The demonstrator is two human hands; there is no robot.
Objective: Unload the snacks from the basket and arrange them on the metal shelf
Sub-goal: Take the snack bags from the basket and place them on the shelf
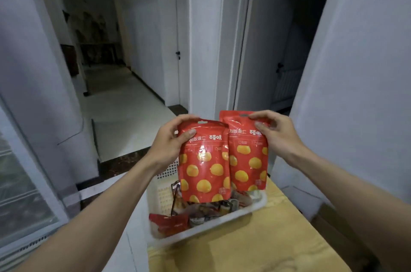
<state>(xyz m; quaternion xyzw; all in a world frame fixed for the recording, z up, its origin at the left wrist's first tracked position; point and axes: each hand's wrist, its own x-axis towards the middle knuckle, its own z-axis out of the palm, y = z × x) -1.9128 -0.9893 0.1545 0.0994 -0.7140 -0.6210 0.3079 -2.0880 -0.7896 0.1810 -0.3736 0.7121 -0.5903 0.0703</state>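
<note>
Left hand [172, 138] pinches the left pouch [204, 165] at its 10 o'clock corner; right hand [275, 136] pinches the right pouch [249, 156] at 1 o'clock. Left pouch covers the right one's edge. Both hang above the basket [224, 221], hiding part of its blurred snacks [169, 221]. Table [266, 249] is cut off at 6 o'clock.

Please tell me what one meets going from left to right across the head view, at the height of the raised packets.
left hand → left red pouch → right red pouch → right hand
</note>
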